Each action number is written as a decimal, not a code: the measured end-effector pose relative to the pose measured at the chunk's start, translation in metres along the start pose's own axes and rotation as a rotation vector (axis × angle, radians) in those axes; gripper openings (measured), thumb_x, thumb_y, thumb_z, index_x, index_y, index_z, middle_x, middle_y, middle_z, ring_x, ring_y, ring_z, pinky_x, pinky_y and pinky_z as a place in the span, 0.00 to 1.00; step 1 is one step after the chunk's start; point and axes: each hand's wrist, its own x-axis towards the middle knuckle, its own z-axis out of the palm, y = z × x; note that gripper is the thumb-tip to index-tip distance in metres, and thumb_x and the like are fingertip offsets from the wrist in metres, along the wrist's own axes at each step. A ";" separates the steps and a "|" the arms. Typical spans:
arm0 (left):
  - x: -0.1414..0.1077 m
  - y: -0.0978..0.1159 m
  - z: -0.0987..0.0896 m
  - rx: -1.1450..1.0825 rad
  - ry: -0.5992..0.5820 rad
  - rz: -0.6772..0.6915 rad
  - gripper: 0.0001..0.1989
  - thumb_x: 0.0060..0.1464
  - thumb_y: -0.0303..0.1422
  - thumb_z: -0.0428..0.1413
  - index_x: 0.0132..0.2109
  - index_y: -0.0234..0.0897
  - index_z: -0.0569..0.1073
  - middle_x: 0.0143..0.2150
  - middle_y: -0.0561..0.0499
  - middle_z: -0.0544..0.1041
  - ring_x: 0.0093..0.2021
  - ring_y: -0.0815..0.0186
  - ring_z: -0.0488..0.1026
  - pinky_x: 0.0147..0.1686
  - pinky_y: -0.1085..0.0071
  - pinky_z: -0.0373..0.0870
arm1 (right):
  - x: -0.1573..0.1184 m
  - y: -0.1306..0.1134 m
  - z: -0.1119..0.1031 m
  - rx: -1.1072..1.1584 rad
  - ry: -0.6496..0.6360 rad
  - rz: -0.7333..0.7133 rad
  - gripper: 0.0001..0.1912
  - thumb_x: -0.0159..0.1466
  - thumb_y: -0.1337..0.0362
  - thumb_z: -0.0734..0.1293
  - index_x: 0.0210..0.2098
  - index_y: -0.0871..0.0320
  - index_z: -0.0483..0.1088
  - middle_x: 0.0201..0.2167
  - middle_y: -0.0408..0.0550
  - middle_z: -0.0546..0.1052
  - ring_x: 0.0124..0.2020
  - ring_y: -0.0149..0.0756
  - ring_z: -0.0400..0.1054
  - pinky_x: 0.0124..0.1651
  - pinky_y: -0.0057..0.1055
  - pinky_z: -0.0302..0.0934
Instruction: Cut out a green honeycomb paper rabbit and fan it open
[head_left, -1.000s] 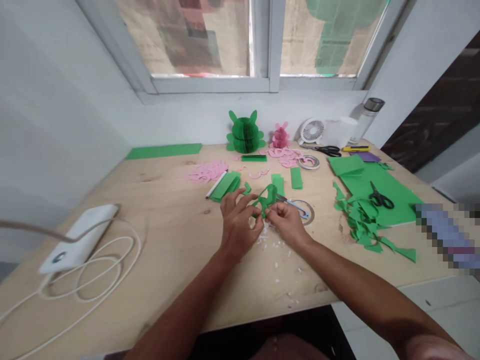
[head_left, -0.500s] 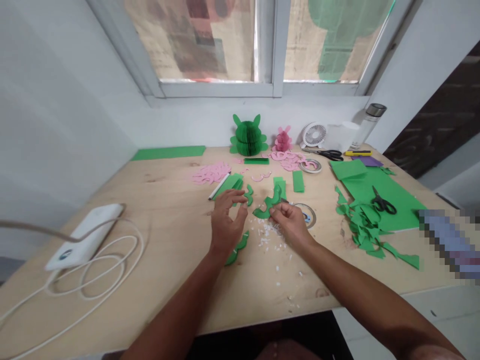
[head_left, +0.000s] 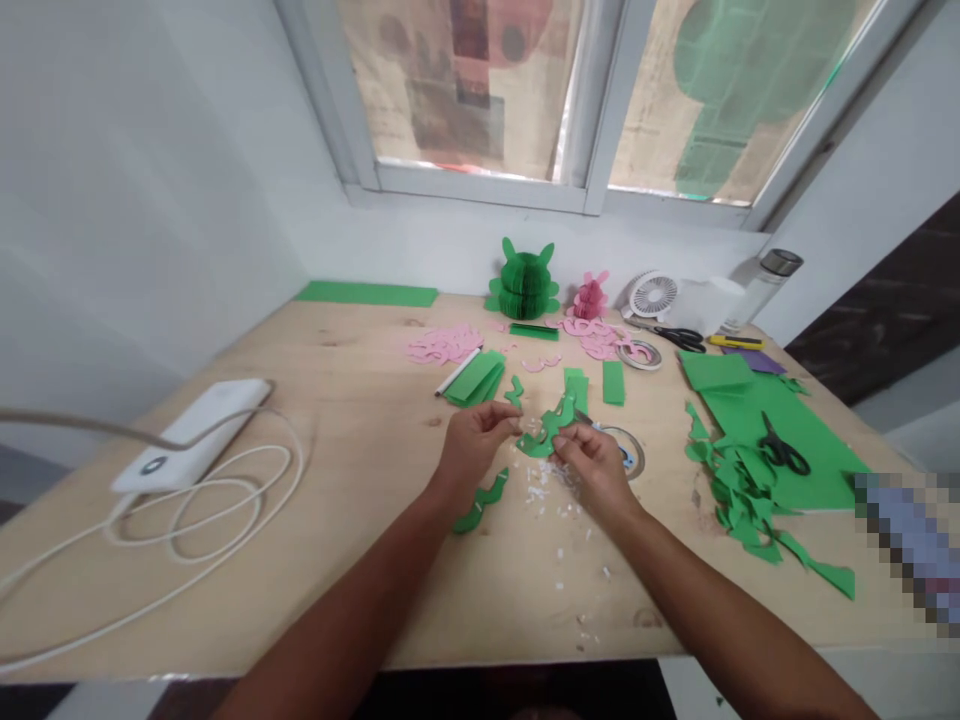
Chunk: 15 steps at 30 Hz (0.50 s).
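while the right hand (head_left: 596,468) is gripping a cut green paper piece (head_left: 546,437) between its fingers (head_left: 568,435), the left hand (head_left: 472,450) is hovering just beside it, fingertips (head_left: 511,425) pinched closed.

Right hand (head_left: 596,468) palm down, thumb and fingertips (head_left: 564,442) pinched together, wrist angled inward; left hand (head_left: 474,447) just beside it on the left, back of the hand up, fingers (head_left: 504,424) curled toward the right hand; left forearm (head_left: 352,590) and right forearm (head_left: 712,610) stretched forward from the lower corners, converging on the right hand
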 end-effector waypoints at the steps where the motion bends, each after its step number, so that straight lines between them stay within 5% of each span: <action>1: 0.000 0.001 0.000 -0.047 0.003 -0.018 0.09 0.43 0.35 0.60 0.32 0.34 0.76 0.23 0.54 0.75 0.27 0.68 0.71 0.35 0.70 0.67 | 0.000 0.000 0.000 -0.004 -0.007 -0.003 0.11 0.51 0.58 0.70 0.20 0.58 0.68 0.16 0.40 0.71 0.18 0.27 0.59 0.23 0.25 0.50; 4: 0.001 0.004 -0.002 -0.084 0.001 -0.045 0.12 0.45 0.38 0.59 0.34 0.34 0.77 0.23 0.53 0.75 0.28 0.67 0.71 0.35 0.70 0.66 | -0.001 -0.001 0.001 -0.033 -0.030 -0.003 0.11 0.51 0.57 0.70 0.21 0.58 0.68 0.16 0.40 0.70 0.18 0.28 0.59 0.23 0.26 0.51; 10: -0.001 0.003 -0.002 -0.108 -0.230 -0.104 0.13 0.45 0.41 0.60 0.32 0.35 0.78 0.27 0.51 0.76 0.29 0.67 0.70 0.33 0.71 0.64 | -0.002 0.001 -0.001 -0.133 -0.113 -0.041 0.11 0.53 0.57 0.69 0.21 0.58 0.68 0.17 0.40 0.69 0.19 0.28 0.58 0.23 0.26 0.50; 15: -0.004 0.008 0.001 -0.120 -0.225 -0.140 0.11 0.39 0.39 0.63 0.26 0.34 0.77 0.22 0.53 0.74 0.25 0.69 0.68 0.30 0.72 0.63 | -0.001 0.005 -0.003 -0.188 -0.143 -0.057 0.12 0.55 0.57 0.67 0.20 0.58 0.68 0.17 0.40 0.68 0.19 0.28 0.57 0.23 0.26 0.49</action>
